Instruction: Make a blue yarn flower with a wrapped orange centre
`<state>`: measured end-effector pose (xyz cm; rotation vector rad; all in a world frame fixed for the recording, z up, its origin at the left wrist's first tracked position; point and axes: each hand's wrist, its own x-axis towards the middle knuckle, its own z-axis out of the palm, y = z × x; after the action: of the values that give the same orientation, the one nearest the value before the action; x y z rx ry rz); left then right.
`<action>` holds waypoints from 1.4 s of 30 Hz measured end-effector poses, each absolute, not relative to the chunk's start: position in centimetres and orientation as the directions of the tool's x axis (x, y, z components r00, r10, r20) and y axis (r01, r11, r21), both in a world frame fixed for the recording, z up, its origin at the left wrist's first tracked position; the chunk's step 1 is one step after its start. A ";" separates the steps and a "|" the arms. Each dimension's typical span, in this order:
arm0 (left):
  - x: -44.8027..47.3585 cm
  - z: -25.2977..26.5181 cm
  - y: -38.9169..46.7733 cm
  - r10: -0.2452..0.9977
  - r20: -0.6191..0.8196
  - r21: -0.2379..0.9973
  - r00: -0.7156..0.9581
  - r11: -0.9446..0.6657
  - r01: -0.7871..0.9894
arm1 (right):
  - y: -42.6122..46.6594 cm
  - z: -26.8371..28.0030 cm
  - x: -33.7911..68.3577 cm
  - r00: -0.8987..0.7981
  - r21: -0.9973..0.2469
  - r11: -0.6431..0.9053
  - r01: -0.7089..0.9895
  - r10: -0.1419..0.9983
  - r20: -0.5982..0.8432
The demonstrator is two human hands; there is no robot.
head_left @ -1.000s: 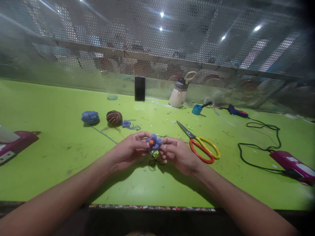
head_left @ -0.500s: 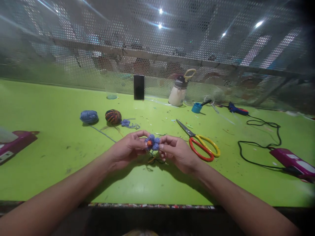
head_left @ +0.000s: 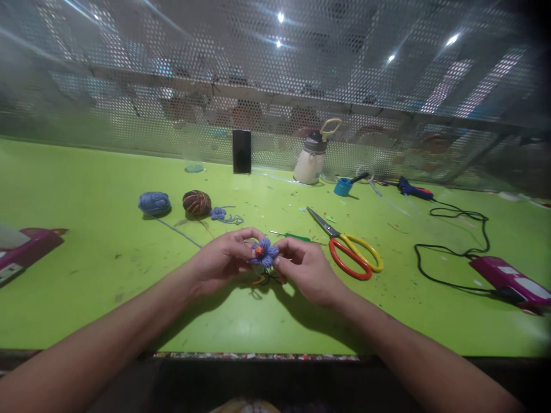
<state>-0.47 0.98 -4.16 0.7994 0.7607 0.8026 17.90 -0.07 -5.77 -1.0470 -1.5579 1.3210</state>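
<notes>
A blue-purple crochet flower (head_left: 266, 253) with an orange centre is pinched between my two hands above the near half of the table. My left hand (head_left: 228, 255) grips its left side with thumb and fingers. On the opposite side, my right hand (head_left: 303, 265) pinches the petal edge. Dark and orange yarn ends (head_left: 263, 280) dangle below the flower. Just beyond my right hand lies a crochet hook (head_left: 297, 237) with a green handle. Scissors (head_left: 340, 238) with red and yellow handles rest to the right of it.
Farther back on the green table (head_left: 99, 287) sit a blue yarn ball (head_left: 154, 203), a multicoloured yarn ball (head_left: 197, 203) and a second blue flower (head_left: 218, 214). Behind stand a phone (head_left: 241, 152) and a bottle (head_left: 310, 160). A glue gun (head_left: 413, 189) and a corded power strip (head_left: 510, 278) are right.
My right hand has dropped slightly and turned the flower, so its petals face up more. More of the green-handled crochet hook now shows behind my right hand.
</notes>
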 end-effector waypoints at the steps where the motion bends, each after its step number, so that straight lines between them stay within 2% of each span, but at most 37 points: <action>1: -0.4 -4.1 0.9 0.832 -0.283 0.830 0.477 0.462 -0.313 | -0.1 -5.9 17.9 -0.320 -0.990 0.113 0.091 0.944 0.078; 13: -0.1 -4.0 0.8 0.858 -0.325 0.821 0.398 0.465 -0.333 | 0.2 -6.2 17.7 -0.287 -0.995 0.081 0.051 0.956 0.063; 20: -0.2 -5.1 1.5 0.917 -0.173 0.854 0.359 0.321 -0.408 | 0.6 -6.3 17.9 -0.221 -0.991 -0.004 -0.132 0.975 0.025; 23: -0.2 -5.3 1.7 0.943 -0.113 0.868 0.314 0.248 -0.430 | 0.3 -6.0 17.9 -0.183 -0.992 0.026 -0.124 0.982 0.048; 26: -0.1 -5.3 1.7 0.952 -0.090 0.870 0.293 0.219 -0.443 | 0.1 -5.8 17.9 -0.216 -0.993 0.035 -0.117 0.975 0.060; 34: 0.4 -5.1 1.4 0.972 -0.079 0.928 0.223 0.153 -0.340 | 0.0 -5.9 17.8 -0.172 -0.993 0.044 -0.111 0.983 0.063; 36: 0.5 -5.0 1.2 0.968 -0.098 0.935 0.230 0.169 -0.313 | 0.0 -5.9 17.8 -0.174 -0.992 0.027 -0.119 0.984 0.048; 40: 0.4 -4.8 0.8 0.918 -0.238 0.901 0.318 0.331 -0.281 | 0.2 -5.7 18.1 -0.234 -0.988 -0.029 -0.151 0.972 0.007; 42: 0.2 -4.9 0.9 0.898 -0.256 0.903 0.359 0.354 -0.242 | 0.4 -5.6 18.3 -0.279 -0.982 -0.067 -0.177 0.960 -0.015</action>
<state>0.23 0.87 -4.88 0.8985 0.8929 0.8793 18.32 0.41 -5.55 -0.9529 -1.2458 1.5258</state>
